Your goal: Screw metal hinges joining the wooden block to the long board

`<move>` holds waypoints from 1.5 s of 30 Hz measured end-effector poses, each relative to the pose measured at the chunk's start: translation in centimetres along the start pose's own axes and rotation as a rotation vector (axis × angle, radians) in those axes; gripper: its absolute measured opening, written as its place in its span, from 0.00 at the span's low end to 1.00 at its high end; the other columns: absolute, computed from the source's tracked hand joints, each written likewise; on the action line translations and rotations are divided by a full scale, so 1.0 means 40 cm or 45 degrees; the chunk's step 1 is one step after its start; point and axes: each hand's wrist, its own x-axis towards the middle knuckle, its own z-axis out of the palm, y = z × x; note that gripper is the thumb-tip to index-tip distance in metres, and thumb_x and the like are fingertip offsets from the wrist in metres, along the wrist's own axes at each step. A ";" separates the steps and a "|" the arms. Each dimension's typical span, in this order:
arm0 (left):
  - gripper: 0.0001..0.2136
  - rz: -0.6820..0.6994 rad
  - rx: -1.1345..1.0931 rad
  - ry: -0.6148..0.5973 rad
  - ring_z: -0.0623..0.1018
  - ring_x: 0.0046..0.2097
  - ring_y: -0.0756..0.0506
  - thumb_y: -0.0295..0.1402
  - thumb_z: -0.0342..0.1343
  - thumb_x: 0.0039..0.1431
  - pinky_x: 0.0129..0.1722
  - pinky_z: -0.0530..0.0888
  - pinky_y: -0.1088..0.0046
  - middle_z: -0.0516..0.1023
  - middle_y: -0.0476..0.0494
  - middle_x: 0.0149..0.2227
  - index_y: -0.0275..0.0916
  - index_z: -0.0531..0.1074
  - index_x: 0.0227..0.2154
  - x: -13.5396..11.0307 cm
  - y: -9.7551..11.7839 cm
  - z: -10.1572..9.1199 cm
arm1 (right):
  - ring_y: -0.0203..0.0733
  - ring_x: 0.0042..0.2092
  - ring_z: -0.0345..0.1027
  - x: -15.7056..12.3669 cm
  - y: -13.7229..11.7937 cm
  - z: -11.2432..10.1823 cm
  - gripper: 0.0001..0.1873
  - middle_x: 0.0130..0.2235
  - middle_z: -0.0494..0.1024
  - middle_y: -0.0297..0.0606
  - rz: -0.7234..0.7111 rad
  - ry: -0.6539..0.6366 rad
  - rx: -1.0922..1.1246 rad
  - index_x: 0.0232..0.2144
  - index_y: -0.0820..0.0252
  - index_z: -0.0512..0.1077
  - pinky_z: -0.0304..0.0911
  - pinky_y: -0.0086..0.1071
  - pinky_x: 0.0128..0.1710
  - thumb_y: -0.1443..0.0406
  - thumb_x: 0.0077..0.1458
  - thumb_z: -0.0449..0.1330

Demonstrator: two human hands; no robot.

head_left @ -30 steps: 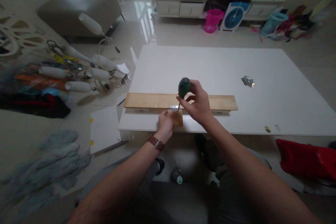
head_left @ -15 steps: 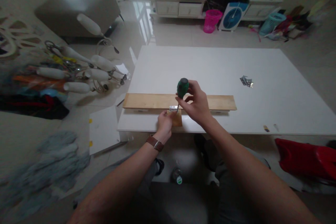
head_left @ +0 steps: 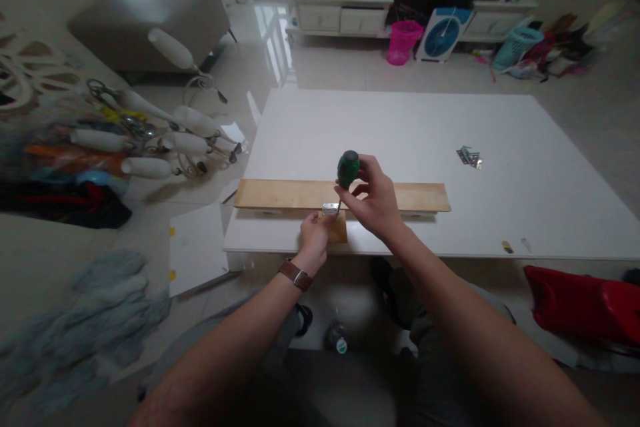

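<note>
My right hand (head_left: 373, 195) is closed round a green and black screwdriver (head_left: 348, 169), its shaft pointing down at a small metal hinge (head_left: 330, 207). The hinge lies where a long wooden board (head_left: 280, 195) meets a small wooden block (head_left: 339, 230). My left hand (head_left: 315, 235) grips the block from its left side, fingertips close to the hinge and the screwdriver tip. Whether the tip sits in a screw is too small to tell. The long board lies across the front part of a white table (head_left: 400, 133), partly behind my right hand.
Several metal hinges (head_left: 469, 157) lie in a pile on the table's right half. A small yellow and dark piece (head_left: 507, 247) is near the front edge. A red plastic object (head_left: 580, 307) stands at the right, a white lamp (head_left: 193, 120) at the left, and a bottle (head_left: 337, 337) on the floor.
Both hands, the screwdriver and the wood keep nearly the same places. The whole view has shifted very slightly.
</note>
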 end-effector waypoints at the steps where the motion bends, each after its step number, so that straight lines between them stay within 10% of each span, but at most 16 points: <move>1: 0.17 -0.006 -0.002 -0.003 0.78 0.34 0.45 0.40 0.74 0.39 0.38 0.71 0.68 0.82 0.44 0.33 0.40 0.74 0.29 0.001 -0.001 -0.001 | 0.43 0.45 0.79 0.000 0.000 0.000 0.24 0.45 0.78 0.36 0.005 -0.001 -0.005 0.55 0.48 0.64 0.72 0.30 0.29 0.65 0.58 0.64; 45: 0.17 -0.033 -0.019 0.000 0.77 0.34 0.44 0.39 0.72 0.39 0.37 0.70 0.68 0.82 0.44 0.33 0.39 0.76 0.32 -0.011 0.011 0.002 | 0.42 0.44 0.79 0.000 -0.008 0.003 0.26 0.45 0.81 0.35 0.023 -0.005 0.084 0.55 0.49 0.63 0.72 0.32 0.32 0.66 0.55 0.63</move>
